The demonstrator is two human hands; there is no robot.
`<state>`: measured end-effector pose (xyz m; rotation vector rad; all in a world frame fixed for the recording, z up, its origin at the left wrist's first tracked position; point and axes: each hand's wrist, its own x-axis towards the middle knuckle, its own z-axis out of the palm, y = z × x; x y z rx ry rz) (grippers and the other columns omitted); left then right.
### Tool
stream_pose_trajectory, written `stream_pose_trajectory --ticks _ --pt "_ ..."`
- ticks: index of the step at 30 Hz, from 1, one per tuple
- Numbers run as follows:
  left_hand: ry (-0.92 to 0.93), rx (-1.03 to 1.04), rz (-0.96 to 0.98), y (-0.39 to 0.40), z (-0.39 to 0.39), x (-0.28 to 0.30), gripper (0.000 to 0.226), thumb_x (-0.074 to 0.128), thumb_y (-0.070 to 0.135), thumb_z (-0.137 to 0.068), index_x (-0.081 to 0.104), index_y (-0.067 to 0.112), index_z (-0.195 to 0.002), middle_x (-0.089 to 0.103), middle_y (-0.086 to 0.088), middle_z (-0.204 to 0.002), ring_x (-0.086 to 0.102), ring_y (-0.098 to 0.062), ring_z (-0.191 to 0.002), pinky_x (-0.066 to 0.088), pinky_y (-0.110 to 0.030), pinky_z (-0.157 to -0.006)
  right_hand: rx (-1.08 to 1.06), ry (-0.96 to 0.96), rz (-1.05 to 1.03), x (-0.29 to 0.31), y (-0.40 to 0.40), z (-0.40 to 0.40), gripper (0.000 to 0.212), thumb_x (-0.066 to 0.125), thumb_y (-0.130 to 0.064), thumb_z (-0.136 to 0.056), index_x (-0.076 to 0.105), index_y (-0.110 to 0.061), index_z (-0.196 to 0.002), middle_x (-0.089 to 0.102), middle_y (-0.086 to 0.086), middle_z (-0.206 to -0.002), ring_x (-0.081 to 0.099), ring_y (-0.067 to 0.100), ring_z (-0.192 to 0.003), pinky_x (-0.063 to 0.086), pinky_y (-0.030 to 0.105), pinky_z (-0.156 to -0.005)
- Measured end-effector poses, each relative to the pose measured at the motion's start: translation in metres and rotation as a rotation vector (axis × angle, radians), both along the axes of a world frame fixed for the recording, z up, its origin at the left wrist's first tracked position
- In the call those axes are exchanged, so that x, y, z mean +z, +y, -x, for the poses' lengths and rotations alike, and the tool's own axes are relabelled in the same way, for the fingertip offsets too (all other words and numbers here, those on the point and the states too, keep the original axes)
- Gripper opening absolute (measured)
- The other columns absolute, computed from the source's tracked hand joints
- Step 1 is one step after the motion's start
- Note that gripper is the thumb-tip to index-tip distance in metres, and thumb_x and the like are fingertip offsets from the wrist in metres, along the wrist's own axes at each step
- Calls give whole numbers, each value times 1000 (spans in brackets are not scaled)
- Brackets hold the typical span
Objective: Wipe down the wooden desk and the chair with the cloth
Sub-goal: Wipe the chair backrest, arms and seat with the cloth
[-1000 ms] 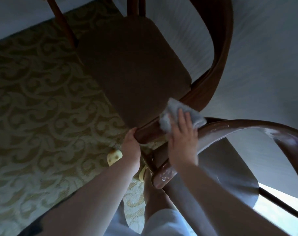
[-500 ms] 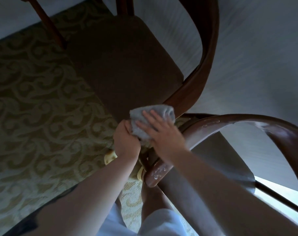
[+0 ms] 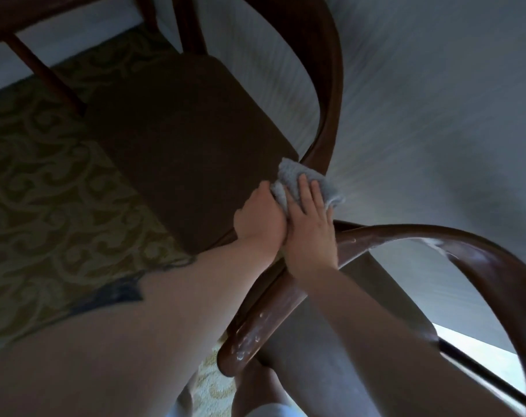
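A dark wooden chair with a brown padded seat and a curved armrest stands below me. A grey cloth is bunched at the seat's near right corner, where the armrest meets the seat. My right hand lies flat on the cloth with fingers spread, pressing it against the wood. My left hand is right beside it, fingers curled over the cloth's left edge and the seat rim. The near curved rail shows wet drops and streaks.
A green carpet with a pale scroll pattern lies to the left. A pale grey wall fills the right. A dark wooden desk leg crosses the top left. My bare legs are below the chair rail.
The cloth and both hands have moved to the seat's near right corner by the armrest. My left hand, earlier alone on the seat rim, has joined the right at the cloth. The view has moved closer.
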<state>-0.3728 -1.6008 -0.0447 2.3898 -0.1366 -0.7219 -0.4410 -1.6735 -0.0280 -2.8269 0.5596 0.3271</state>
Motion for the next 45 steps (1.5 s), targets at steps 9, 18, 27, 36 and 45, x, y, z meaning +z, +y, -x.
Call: stream_pose_trajectory --ticks 9,18,27,36,45 --pt "-68 -22 -197 -15 0 -4 32 26 45 -99 49 22 -101 58 3 -98 58 -21 -92 49 -36 -72 55 -8 -16 -1 -48 -51 57 17 -40 -99 11 -33 -155 -8 0 -164 -16 20 -148 2 47 -122" --pt "-26 -18 -247 -13 -1 -3 38 16 40 -101 51 26 -99 55 6 -92 58 -17 -82 51 -35 -69 265 -81 -88 -6 -96 -70 54 38 -25 -103 22 -27 -154 3 0 -164 -11 19 -149 11 51 -120" --pt "-38 -7 -221 -13 -1 0 40 16 41 -102 53 24 -99 56 5 -92 59 -19 -83 51 -39 -75 406 -37 12 -5 -110 -84 51 26 -32 -103 25 -23 -154 3 3 -164 -9 22 -150 -8 48 -117" --pt "-55 -11 -249 -14 -1 -1 38 16 41 -101 49 25 -91 54 6 -85 58 -18 -77 51 -37 -69 228 -141 -90 -11 -83 -66 50 33 -25 -102 31 -24 -151 -3 5 -164 -14 24 -149 7 49 -118" --pt "-57 -24 -256 -14 0 -1 36 15 40 -101 46 26 -88 51 7 -81 55 -14 -75 47 -34 -66 140 -111 137 -25 -78 -78 59 22 -26 -95 24 -18 -153 -4 20 -161 -15 48 -144 4 57 -119"
